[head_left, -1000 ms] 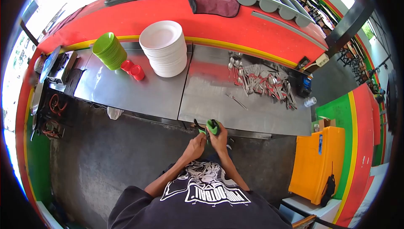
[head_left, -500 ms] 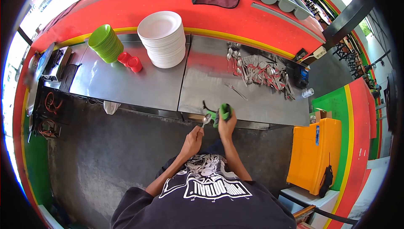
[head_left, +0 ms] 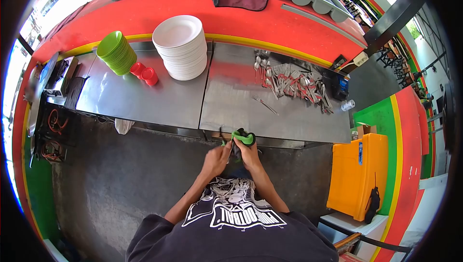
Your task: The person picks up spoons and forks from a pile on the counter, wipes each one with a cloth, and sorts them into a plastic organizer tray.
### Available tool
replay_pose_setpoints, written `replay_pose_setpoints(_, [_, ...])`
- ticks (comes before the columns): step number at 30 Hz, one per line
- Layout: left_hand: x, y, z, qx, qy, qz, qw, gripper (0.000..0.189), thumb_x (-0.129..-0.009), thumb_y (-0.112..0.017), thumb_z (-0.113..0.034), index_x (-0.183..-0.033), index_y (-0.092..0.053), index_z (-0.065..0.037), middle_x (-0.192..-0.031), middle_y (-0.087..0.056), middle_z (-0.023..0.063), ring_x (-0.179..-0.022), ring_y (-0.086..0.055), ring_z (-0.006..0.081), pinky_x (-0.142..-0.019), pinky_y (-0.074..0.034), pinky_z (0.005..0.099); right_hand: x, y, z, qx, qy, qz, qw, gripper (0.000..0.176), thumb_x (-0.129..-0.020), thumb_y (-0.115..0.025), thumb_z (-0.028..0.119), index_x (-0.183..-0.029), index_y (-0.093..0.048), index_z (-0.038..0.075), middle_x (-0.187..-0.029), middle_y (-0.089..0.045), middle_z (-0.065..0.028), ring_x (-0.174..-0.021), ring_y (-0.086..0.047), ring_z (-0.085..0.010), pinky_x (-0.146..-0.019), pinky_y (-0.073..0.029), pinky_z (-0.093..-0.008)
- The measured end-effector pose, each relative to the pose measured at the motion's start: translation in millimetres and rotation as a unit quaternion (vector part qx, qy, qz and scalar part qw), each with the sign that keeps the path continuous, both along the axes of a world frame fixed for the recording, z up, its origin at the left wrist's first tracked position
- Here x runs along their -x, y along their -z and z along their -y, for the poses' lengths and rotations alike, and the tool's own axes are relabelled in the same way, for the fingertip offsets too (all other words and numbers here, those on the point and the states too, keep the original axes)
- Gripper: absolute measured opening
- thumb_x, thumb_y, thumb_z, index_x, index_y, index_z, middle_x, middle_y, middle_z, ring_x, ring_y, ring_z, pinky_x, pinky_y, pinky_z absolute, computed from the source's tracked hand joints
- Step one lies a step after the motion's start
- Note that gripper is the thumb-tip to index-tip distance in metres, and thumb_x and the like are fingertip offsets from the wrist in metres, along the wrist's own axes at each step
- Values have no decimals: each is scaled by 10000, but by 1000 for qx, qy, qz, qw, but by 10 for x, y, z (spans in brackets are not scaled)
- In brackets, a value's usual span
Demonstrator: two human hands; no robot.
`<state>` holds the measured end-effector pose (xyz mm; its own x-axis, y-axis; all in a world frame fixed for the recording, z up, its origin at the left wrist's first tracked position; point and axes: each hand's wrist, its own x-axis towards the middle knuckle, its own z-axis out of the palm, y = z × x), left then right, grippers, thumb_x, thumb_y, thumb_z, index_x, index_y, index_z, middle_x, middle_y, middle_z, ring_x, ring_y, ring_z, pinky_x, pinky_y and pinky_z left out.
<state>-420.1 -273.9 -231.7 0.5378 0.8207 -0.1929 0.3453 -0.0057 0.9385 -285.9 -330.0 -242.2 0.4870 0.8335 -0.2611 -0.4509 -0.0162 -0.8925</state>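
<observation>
While both hands are meeting just short of the near edge of the steel counter (head_left: 159, 103), the left hand (head_left: 215, 160) is pressing its closed fingers against the right hand (head_left: 249, 152); whether it is pinching anything cannot be told. The right hand is clutching a bunched green cloth (head_left: 243, 138), which is poking out past its fingertips toward the counter. Farther onto the counter, 1 stray utensil (head_left: 264, 104) is lying slantwise, and beyond it a cutlery heap (head_left: 294, 84) is spreading on the right hand's side. 1 stack of white plates (head_left: 181, 45) is standing at the counter's back.
</observation>
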Motion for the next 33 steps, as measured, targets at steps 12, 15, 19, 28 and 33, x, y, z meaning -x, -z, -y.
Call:
replay_pose_setpoints(12, [-109,-359,-221,14,2,141,990,220,-961,-599,-165,-1077,-677,5,-913,-709,94,-834,-638,99,-739,-496,241,122,-208,116,-19,-78,250,965,277,-938,-601,134,-1181,-586,0,-1054,-659,-102,-971,-607,-185,-891,-450,-312])
replay_pose_setpoints(15, [-152,-399,-192,-33,-9,105,994,187,-950,-595,-130,-1022,-692,13,-826,-707,103,-766,-644,94,-675,-496,248,123,-201,147,-13,-70,237,969,283,-935,-602,116,-1192,-572,4,-1062,-640,-86,-985,-590,-170,-901,-438,-299])
replay_pose_setpoints(19, [-219,-534,-171,-67,-50,64,994,186,-948,-581,-122,-947,-701,19,-721,-694,89,-631,-596,75,-565,-462,260,103,-97,173,-9,-76,258,963,280,-918,-617,83,-1180,-560,4,-1070,-612,-54,-998,-559,-130,-901,-426,-273])
replay_pose_setpoints(28, [-340,-444,-344,-59,-110,86,988,247,-969,-565,-154,-893,-686,47,-707,-703,62,-544,-525,34,-472,-387,235,127,-156,271,-25,-64,206,976,235,-842,-664,38,-1057,-573,6,-905,-635,-63,-866,-576,-130,-798,-458,-285])
replay_pose_setpoints(33, [-515,-564,-410,-2,-124,126,984,280,-990,-541,-168,-921,-664,73,-756,-696,93,-581,-599,90,-525,-512,253,-37,-90,393,-3,-86,150,985,215,-875,-649,41,-1074,-574,9,-915,-639,-49,-829,-604,-114,-750,-476,-267])
